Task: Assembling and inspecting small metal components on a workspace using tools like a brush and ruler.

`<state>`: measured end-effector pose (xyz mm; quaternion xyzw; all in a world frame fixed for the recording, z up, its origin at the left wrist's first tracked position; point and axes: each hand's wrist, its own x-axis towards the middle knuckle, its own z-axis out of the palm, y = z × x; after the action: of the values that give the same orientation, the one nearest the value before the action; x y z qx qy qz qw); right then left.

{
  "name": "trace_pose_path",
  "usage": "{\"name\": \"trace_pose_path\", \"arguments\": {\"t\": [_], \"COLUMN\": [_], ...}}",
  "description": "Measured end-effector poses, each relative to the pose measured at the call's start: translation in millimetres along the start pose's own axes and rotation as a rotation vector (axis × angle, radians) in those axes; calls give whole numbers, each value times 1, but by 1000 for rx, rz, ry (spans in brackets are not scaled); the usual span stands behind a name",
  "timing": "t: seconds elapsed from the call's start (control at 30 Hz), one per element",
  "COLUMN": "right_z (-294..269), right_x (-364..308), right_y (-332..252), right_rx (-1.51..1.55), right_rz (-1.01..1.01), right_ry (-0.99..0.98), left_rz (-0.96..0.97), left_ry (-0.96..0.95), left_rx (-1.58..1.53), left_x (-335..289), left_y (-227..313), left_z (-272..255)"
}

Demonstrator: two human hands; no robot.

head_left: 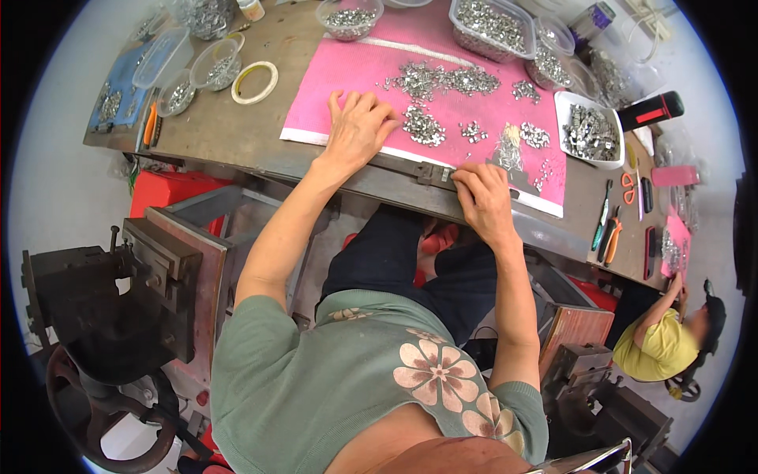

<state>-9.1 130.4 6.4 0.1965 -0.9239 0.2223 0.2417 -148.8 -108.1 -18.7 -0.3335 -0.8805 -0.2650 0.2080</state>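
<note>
Left hand [357, 126] flat on the pink mat [316, 95], fingers spread and open, holding nothing; fingertips sit just short of a heap of small metal parts [424, 126]. Right hand [483, 197] is at the bench's near edge, fingers curled down onto a dark metal rail [410, 168] that runs along the mat's front edge. Looks like it's pinching something small at the rail's end, but I can't tell what, too small to resolve.

More part heaps scattered mid-mat [442, 80]; a white tray [588, 134] of the same parts at far right, clear tubs [489, 24] at the back. Tape roll [254, 82] to the left, well apart.

My read: I'm mid-step seating or aligning a part on the rail, left hand steadying the mat. Next move likely needs the left fingers to pull one piece from the nearest heap; needs a fine pinch, since the parts are tiny and piled touching each other.
</note>
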Motion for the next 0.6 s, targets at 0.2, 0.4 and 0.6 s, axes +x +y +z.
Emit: {"name": "trace_pose_path", "arguments": {"t": [0.2, 0.4, 0.6], "right_z": [11, 28, 17], "right_x": [24, 46, 36], "right_y": [15, 19, 28], "right_rx": [19, -75, -83], "right_rz": [170, 194, 193], "right_ry": [39, -17, -24], "left_rz": [-14, -57, -54], "left_ry": [1, -29, -10], "left_rx": [12, -2, -23], "left_x": [-1, 0, -1], "left_y": [1, 0, 1], "left_z": [-1, 1, -1]}}
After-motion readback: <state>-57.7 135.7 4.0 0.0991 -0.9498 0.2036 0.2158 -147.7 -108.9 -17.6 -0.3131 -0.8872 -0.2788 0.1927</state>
